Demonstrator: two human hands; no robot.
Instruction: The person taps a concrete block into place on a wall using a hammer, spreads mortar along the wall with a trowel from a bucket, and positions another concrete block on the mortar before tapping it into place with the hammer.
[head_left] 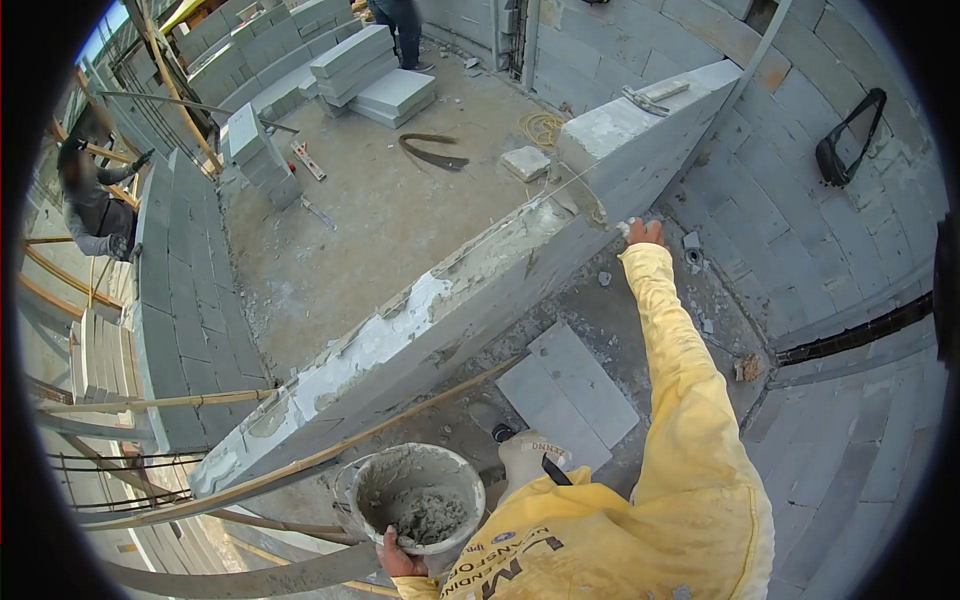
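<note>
My left hand (399,556) grips the near rim of a mortar-caked bucket (361,490). Wet grey mortar (428,513) lies in the bottom of it. With my arm stretched out, my right hand (645,233) is closed at the far part of a low block wall (520,262). It appears to hold a trowel (598,207), its thin mortar-smeared blade against the wall's top, where the higher course begins. Exact blade outline is hard to make out. Uneven mortar (425,295) covers much of the wall's top.
Pale blocks (570,385) lie on the floor beside the wall. A tool (645,101) rests on the higher course. Stacked blocks (392,97), a spirit level (308,161) and a loose block (525,163) are beyond. Another person (95,200) is behind the left wall; a bag (848,140) hangs right.
</note>
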